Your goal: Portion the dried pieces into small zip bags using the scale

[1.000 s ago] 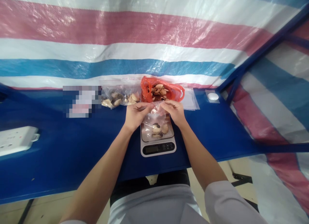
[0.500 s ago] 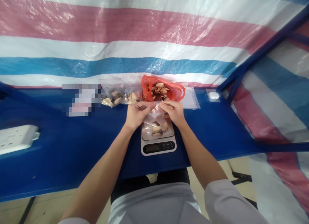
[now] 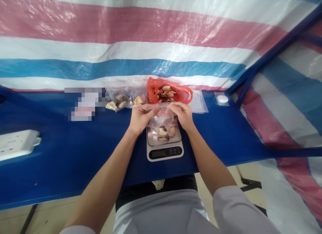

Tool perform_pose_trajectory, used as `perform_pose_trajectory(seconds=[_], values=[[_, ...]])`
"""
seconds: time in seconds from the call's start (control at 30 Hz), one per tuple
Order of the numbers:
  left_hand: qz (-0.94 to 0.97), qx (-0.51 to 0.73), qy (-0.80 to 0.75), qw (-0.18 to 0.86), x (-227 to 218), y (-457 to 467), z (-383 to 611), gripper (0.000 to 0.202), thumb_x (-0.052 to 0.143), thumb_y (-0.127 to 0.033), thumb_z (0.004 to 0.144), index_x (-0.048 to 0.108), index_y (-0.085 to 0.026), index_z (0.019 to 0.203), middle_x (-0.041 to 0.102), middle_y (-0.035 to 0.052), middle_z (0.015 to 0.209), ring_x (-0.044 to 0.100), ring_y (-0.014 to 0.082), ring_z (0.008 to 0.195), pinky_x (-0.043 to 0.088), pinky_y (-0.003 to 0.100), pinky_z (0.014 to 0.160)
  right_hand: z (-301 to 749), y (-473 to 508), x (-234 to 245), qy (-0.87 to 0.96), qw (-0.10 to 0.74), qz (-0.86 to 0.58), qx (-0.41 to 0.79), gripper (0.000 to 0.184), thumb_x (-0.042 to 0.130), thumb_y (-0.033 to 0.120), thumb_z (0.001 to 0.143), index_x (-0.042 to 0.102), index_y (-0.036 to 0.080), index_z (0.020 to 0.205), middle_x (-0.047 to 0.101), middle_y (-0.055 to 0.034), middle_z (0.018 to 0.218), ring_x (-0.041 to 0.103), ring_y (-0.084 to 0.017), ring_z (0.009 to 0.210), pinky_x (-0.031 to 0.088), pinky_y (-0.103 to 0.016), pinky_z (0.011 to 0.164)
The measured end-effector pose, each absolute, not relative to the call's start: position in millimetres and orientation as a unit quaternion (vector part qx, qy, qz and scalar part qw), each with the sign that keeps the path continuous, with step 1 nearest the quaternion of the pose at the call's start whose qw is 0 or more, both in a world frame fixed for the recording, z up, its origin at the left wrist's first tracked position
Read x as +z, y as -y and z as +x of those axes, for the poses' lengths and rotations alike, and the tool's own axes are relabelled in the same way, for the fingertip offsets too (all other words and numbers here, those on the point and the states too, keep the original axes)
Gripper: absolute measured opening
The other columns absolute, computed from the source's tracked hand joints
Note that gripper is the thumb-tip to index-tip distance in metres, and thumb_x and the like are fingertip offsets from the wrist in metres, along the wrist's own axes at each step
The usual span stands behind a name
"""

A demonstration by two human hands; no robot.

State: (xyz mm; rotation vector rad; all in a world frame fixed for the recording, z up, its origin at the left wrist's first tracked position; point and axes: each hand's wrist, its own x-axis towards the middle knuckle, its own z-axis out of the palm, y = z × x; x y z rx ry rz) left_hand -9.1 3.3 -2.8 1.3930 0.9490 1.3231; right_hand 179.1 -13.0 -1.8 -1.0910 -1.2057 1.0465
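Head view: pinches the top edge of a clear bag (image 3: 161, 121) in the centre of the frame, fingers of left hand (image 3: 139, 120) and right hand (image 3: 184, 115) closed on it. Has a few pieces (image 3: 163, 133) in it, over the scale (image 3: 164, 155); cannot tell if sealed. Looks partway along: has two bags with pieces (image 3: 117, 101) left of centre, loose ones in the red bag (image 3: 151, 88). Reaches with forearms (image 3: 108, 177) up from the lower frame, angled inward, hands close together.
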Motion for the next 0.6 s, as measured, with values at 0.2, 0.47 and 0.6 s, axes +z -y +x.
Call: perform_pose_trajectory(seconds=[0.2, 0.47, 0.6], values=[[0.575, 0.532, -0.399, 0.477, -4, -4, -10, 0.033, 0.089, -0.047, 0.07, 0.083, -0.016, 0.081, 0.078, 0.0064, 0.074, 0.07, 0.0197, 0.068, 0.057, 0.03, 0.068, 178, 12, -2, 0.539, 0.556, -0.45, 0.443, 0.037, 0.076, 0.058, 0.077, 0.073, 0.021, 0.076, 0.075, -0.0012, 0.072, 0.067, -0.016, 0.061, 0.057, -0.028, 0.06], [0.559, 0.535, -0.411, 0.482, 4, -1, -8, 0.034, 0.087, -0.049, 0.069, 0.081, -0.017, 0.074, 0.077, 0.0053, 0.072, 0.067, 0.0181, 0.065, 0.055, 0.029, 0.066, 176, 15, 2, 0.538, 0.556, -0.466, 0.429, 0.039, 0.075, 0.061, 0.077, 0.075, 0.022, 0.08, 0.075, -0.0013, 0.073, 0.066, -0.016, 0.061, 0.057, -0.029, 0.06], [0.565, 0.528, -0.413, 0.481, 8, 2, -7, 0.032, 0.087, -0.048, 0.068, 0.081, -0.017, 0.075, 0.077, 0.0054, 0.072, 0.068, 0.0184, 0.065, 0.056, 0.03, 0.065, 172, 16, 0, 0.554, 0.557, -0.454, 0.421, 0.039, 0.077, 0.059, 0.074, 0.076, 0.021, 0.082, 0.075, -0.0018, 0.078, 0.068, -0.017, 0.066, 0.057, -0.03, 0.062]])
